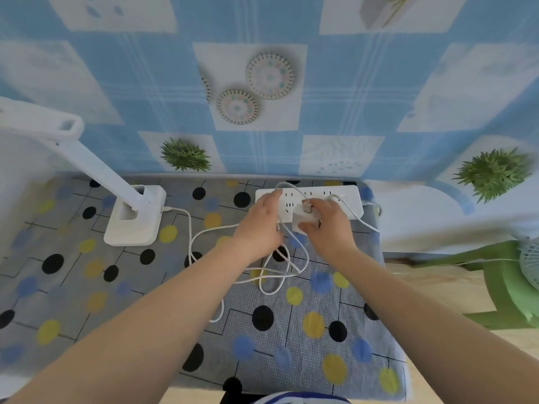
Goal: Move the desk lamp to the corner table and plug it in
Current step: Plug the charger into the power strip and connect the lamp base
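A white desk lamp (132,215) stands at the back left of the table, its arm leaning up to the left. Its white cable (189,228) runs from the base and lies in loose loops mid-table. A white power strip (347,198) lies along the back edge by the wall. My right hand (326,225) grips a white plug adapter (304,221) right above the strip's sockets, with a USB plug stuck in its top. My left hand (261,225) rests on the strip's left end, fingers straight, with the cable passing under it.
The table (87,287) wears a grey cloth with black, yellow and blue dots. A blue-and-white patterned wall rises right behind it. A green plastic chair (495,275) and a small fan (529,262) stand on the wooden floor to the right.
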